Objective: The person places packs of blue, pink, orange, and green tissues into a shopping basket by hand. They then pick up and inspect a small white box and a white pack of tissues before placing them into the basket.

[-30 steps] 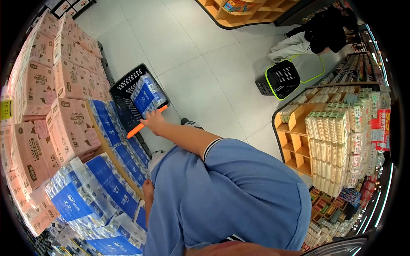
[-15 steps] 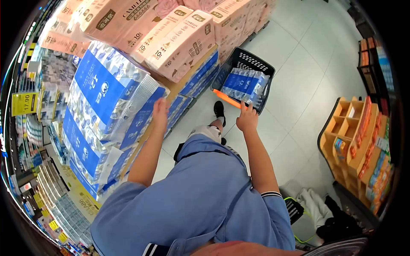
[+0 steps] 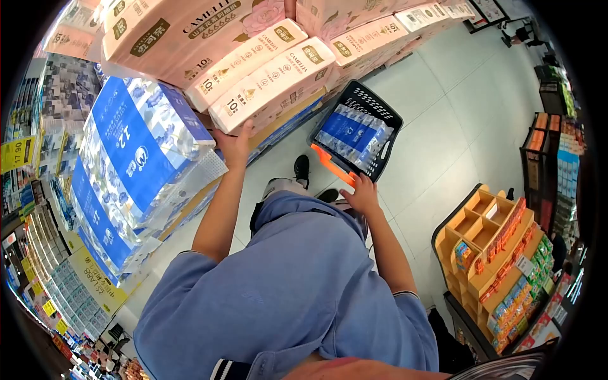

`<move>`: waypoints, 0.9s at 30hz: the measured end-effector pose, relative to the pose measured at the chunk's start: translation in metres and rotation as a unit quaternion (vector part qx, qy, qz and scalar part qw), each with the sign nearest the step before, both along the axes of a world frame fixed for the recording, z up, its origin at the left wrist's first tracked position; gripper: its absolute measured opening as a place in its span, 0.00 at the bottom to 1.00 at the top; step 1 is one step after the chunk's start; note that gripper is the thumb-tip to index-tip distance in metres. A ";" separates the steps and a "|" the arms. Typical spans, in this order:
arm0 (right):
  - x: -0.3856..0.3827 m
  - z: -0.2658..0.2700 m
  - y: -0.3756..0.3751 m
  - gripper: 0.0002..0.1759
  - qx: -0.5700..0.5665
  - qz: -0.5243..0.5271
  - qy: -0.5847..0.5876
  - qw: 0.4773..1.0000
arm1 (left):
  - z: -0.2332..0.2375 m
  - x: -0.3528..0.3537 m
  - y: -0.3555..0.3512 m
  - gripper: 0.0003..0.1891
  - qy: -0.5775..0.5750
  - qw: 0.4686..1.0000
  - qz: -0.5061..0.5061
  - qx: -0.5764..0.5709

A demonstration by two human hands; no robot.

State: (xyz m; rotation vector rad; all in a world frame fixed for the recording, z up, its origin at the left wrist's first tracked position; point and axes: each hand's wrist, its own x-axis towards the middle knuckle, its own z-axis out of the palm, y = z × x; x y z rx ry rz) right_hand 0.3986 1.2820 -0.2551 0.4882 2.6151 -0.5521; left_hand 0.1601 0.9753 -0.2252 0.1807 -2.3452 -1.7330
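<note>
My left hand [image 3: 233, 147] touches the lower near corner of a pink tissue pack [image 3: 272, 82], with its thumb and fingers apart. Right beside that hand is a stack of large blue-and-white packs marked 12 [image 3: 133, 145]; part of the fingers is hidden in the gap between the two. My right hand [image 3: 363, 194] is closed on the end of the orange handle [image 3: 332, 164] of a black shopping basket [image 3: 373, 98]. Inside the basket lies one blue-and-white plastic-wrapped pack [image 3: 353, 134].
More pink packs [image 3: 373, 41] line the display's far side. To the right stands a wooden shelf unit [image 3: 484, 221] with small colourful goods. Shelves with a yellow 17.90 price tag [image 3: 18, 154] run along the left. Pale tiled floor [image 3: 430, 139] lies between.
My left hand has gone from beside the blue-and-white packs up to the pink pack's corner. My right hand stays at the basket handle, and the whole view has shifted as I moved.
</note>
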 end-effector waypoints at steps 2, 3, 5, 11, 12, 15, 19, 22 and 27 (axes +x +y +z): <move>-0.040 0.020 0.019 0.30 -0.130 -0.052 0.099 0.985 | -0.011 -0.005 0.001 0.53 0.013 1.000 0.010 -0.007; -0.073 0.027 0.029 0.29 -0.167 -0.093 0.139 0.972 | -0.012 -0.003 0.002 0.52 0.028 0.999 0.018 -0.020; -0.141 0.041 0.040 0.28 -0.249 -0.158 0.216 0.931 | -0.015 0.006 0.000 0.52 -0.010 0.999 0.034 -0.039; -0.301 0.055 0.024 0.31 -0.530 -0.275 0.260 0.759 | 0.041 0.042 0.009 0.51 -0.059 0.992 -0.022 -0.112; -0.302 0.056 0.016 0.31 -0.531 -0.276 0.265 0.756 | 0.040 0.044 0.002 0.50 -0.040 0.983 -0.075 -0.160; -0.294 0.059 0.007 0.31 -0.564 -0.160 0.288 0.757 | 0.045 0.043 0.006 0.45 -0.030 0.974 -0.124 -0.189; -0.271 0.083 0.034 0.30 -0.639 -0.250 0.208 0.697 | 0.096 0.056 0.044 0.42 0.022 0.976 -0.136 -0.166; -0.241 0.089 0.047 0.31 -0.639 -0.303 0.149 0.692 | 0.147 0.063 0.068 0.40 0.178 0.963 -0.184 -0.084; -0.168 0.099 0.062 0.33 -0.684 -0.339 0.326 0.558 | 0.204 0.057 0.089 0.41 0.203 0.928 -0.311 -0.019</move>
